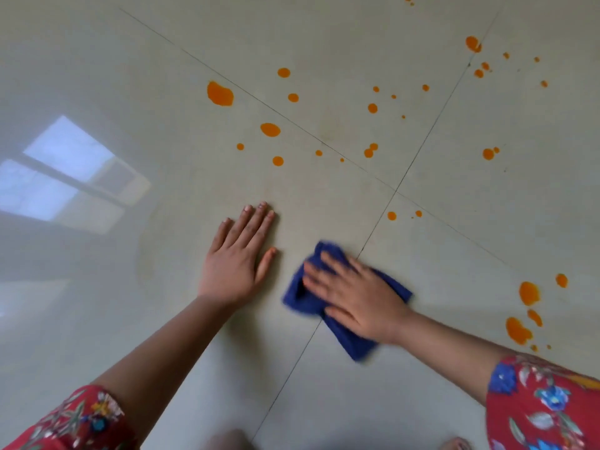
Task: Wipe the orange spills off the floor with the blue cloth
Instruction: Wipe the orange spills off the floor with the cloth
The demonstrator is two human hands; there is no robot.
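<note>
A crumpled blue cloth [305, 300] lies on the pale tiled floor [324, 384], across a grout line. My right hand [357, 300] presses flat on top of it, fingers spread and pointing left. My left hand [238, 251] rests flat on the bare floor just left of the cloth, fingers together, holding nothing. Orange spills dot the floor beyond the hands: a large blob [220, 93] at the upper left, an oval drop [270, 129] below it, two small drops [392, 216] just above the cloth, and bigger patches [529, 293] at the right.
Grout lines cross at a junction [395, 191] above the cloth. A window reflection [65, 170] shines on the glossy floor at the left. Red floral sleeves [545, 404] cover both of my upper arms. A blurred toe [454, 444] shows at the bottom edge.
</note>
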